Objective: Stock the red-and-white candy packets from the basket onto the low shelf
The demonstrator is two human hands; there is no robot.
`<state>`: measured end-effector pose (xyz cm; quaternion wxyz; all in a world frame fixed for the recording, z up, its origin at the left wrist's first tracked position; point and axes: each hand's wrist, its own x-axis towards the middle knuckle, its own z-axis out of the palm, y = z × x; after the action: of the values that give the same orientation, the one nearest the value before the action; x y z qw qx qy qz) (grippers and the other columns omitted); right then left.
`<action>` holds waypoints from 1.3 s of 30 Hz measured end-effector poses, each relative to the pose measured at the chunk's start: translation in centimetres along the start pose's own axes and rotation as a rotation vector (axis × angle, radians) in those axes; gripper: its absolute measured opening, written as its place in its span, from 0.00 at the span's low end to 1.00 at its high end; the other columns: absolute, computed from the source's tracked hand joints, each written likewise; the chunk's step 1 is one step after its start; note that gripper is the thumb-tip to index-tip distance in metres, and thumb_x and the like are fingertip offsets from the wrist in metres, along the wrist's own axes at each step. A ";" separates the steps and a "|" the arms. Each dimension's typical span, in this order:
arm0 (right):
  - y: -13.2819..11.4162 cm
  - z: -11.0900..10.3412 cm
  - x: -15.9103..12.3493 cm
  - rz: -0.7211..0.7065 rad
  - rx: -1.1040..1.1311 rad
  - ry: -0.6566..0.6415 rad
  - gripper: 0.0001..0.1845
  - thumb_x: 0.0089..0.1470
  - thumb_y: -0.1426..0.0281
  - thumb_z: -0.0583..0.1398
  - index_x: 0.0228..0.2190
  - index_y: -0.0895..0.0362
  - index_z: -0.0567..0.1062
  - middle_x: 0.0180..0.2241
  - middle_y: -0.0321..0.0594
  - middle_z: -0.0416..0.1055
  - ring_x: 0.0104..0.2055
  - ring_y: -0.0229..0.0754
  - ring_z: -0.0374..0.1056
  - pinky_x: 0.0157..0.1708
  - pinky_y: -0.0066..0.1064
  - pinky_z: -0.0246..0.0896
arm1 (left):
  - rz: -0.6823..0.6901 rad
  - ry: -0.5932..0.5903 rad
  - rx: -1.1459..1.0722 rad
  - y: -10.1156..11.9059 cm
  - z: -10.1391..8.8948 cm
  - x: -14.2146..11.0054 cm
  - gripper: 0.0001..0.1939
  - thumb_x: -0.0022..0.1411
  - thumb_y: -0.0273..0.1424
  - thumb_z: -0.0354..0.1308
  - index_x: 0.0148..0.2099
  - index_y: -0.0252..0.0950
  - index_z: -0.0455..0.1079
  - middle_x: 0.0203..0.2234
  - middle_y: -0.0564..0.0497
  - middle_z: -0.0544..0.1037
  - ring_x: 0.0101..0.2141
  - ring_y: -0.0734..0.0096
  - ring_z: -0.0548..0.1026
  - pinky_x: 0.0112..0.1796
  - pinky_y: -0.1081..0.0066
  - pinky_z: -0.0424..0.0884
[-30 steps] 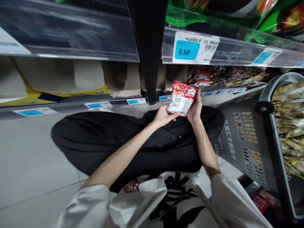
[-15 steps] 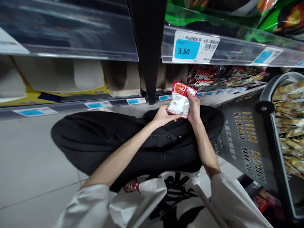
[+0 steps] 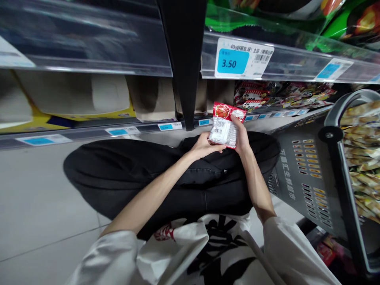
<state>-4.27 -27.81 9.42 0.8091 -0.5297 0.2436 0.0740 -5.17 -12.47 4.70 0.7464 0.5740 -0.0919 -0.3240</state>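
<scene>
A small red and white snack packet point(image 3: 223, 130) is held above my lap, its printed side with a barcode turned up toward me. My left hand point(image 3: 206, 146) grips its lower left corner, the thumb lying along the bottom edge. On the other side, my right hand point(image 3: 242, 136) is closed on the right edge, with the thumb pressed on the printed face. The fingers behind the packet are hidden. Just beyond it, on the bottom shelf, lie several red and white snack packets point(image 3: 252, 97).
A grey shopping basket point(image 3: 292, 170) with several yellowish packets point(image 3: 363, 158) stands at my right. Ahead, the upper shelf edge carries a price tag point(image 3: 245, 58) under green bags point(image 3: 305, 27). A black shelf post point(image 3: 187, 59) rises in front of me; open cartons point(image 3: 154, 97) sit to its left.
The packet has tilted slightly, so its printed back faces me more squarely with less glare. Both hands keep hold of it in nearly the same place.
</scene>
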 end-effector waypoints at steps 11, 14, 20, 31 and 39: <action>0.5 -0.2 0.0 -0.109 -0.038 0.000 0.15 0.48 0.58 0.70 0.33 0.54 0.77 0.32 0.36 0.81 0.39 0.48 0.79 0.44 0.40 0.76 | -0.001 0.028 0.040 -0.1 -0.2 0.0 0.15 0.50 0.36 0.74 0.35 0.31 0.78 0.24 0.47 0.83 0.26 0.64 0.81 0.33 0.68 0.80; 0.5 -0.2 0.1 -0.106 -0.041 0.012 0.16 0.48 0.58 0.70 0.33 0.55 0.78 0.32 0.37 0.81 0.40 0.48 0.79 0.43 0.40 0.77 | 0.010 0.032 0.068 -0.2 -0.3 0.1 0.14 0.51 0.35 0.74 0.34 0.31 0.78 0.24 0.46 0.83 0.27 0.64 0.81 0.33 0.68 0.79; 0.5 -0.2 0.1 -0.120 -0.042 0.013 0.16 0.48 0.58 0.70 0.35 0.54 0.78 0.34 0.37 0.81 0.41 0.48 0.79 0.45 0.40 0.76 | -0.008 0.043 0.086 0.4 -0.2 0.0 0.12 0.51 0.35 0.73 0.34 0.32 0.79 0.24 0.47 0.83 0.27 0.63 0.82 0.33 0.69 0.79; 0.2 -0.3 -0.1 -0.103 -0.030 0.005 0.14 0.47 0.59 0.71 0.31 0.55 0.78 0.29 0.36 0.80 0.38 0.47 0.78 0.40 0.36 0.75 | 0.000 -0.039 0.120 0.6 -0.4 0.0 0.14 0.53 0.36 0.72 0.35 0.29 0.79 0.26 0.45 0.83 0.29 0.64 0.82 0.34 0.70 0.77; 0.0 -0.2 -0.2 -0.099 -0.032 0.009 0.15 0.45 0.59 0.71 0.30 0.55 0.77 0.27 0.36 0.79 0.40 0.49 0.78 0.41 0.37 0.75 | -0.009 -0.100 -0.011 0.8 -0.1 -0.3 0.16 0.53 0.37 0.73 0.35 0.27 0.78 0.26 0.41 0.83 0.27 0.64 0.81 0.34 0.67 0.78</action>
<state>-4.51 -27.95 9.41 0.8021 -0.5541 0.2198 0.0353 -5.06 -12.16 5.45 0.7426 0.5535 -0.1246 -0.3559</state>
